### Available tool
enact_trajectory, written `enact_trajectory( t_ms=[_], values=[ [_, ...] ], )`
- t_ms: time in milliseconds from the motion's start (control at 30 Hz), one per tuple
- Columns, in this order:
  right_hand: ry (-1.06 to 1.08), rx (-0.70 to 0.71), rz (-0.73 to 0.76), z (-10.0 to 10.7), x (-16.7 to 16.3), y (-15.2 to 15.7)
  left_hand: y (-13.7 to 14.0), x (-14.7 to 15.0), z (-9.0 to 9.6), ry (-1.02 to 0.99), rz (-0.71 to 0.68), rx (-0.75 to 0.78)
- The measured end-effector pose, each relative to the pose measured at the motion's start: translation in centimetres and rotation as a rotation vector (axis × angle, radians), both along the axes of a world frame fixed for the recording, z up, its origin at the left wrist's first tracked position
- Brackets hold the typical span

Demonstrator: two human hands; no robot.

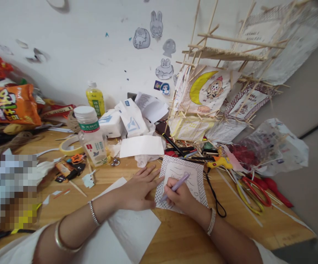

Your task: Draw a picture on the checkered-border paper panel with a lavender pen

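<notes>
My right hand (178,195) is closed round a light purple pen (181,181), its tip down at the lower left part of a drawn sheet (172,164). That sheet has a crosshatched border and line drawing inside, partly covered by my hand. My left hand (138,187) lies flat with fingers spread, its fingertips at the sheet's left edge. Beneath my left hand and forearm are blank white sheets (136,234) on the wooden table.
A clear bottle (91,137), a tape roll (71,145) and tissue packs (132,119) stand behind my left hand. To the right lie a yellow glue gun (219,162) and red-and-yellow scissors (255,194). A stick frame with drawings (211,90) rises at the back right.
</notes>
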State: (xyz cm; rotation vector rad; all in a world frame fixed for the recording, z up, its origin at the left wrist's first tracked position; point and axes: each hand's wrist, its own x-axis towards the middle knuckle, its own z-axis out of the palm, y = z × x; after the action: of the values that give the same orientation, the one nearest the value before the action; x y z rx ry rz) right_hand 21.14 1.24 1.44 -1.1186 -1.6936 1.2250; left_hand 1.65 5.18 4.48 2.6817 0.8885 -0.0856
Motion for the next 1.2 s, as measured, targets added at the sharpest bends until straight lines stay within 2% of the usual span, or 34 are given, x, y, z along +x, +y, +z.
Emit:
enact_trajectory(
  t_ms=[600,833,1200],
  values=[
    [-0.046,0.008,0.003,0.08,0.16,0.03,-0.03,0.08,0.39,0.017,0.011,-0.005],
    [0.035,-0.052,0.032,-0.08,0.16,0.02,0.07,-0.06,0.46,-0.009,0.0,-0.022],
    [0.032,-0.09,0.043,0.15,-0.04,-0.14,0.32,-0.16,0.15,-0.024,-0.005,-0.04]
  ],
)
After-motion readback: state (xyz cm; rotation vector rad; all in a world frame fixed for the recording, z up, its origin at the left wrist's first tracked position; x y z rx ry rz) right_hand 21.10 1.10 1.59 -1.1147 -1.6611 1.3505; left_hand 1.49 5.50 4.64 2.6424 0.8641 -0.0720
